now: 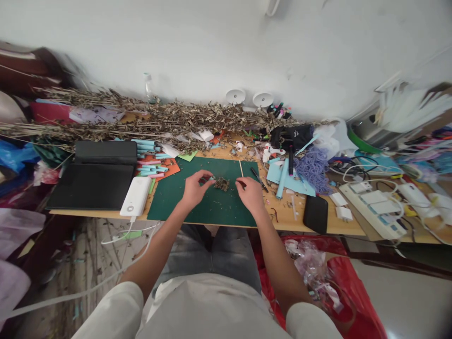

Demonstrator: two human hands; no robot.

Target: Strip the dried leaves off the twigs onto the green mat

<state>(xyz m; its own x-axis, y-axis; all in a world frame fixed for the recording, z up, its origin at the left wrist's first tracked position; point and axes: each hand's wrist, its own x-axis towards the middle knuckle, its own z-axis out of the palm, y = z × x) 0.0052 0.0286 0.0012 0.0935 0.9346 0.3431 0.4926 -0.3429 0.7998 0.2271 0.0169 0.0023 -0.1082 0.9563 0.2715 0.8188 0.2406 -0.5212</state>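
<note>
My left hand point(196, 188) is closed in a pinch over the green cutting mat point(176, 202). Between its thumb and forefinger shows the light blue end of a small paper tube point(212, 178); the remainder is hidden by the fingers. Just right of that tube, a small heap of dried plant bits point(221, 184) lies on the mat. On the heap's other side is my right hand point(250, 192), its thumb and fingertips drawn together; whatever they may hold is too small to make out. A thin pale stick point(241, 168) and a black pen point(259, 180) lie beyond it.
Dried stalks point(212, 117) stretch along the wall. Rolled paper tubes point(151, 168), a black tablet case point(93, 183) and a white power bank point(135, 196) lie left. Rightward are a glue gun point(271, 152), purple yarn point(313, 169), a black phone point(315, 214) and a power strip point(374, 212).
</note>
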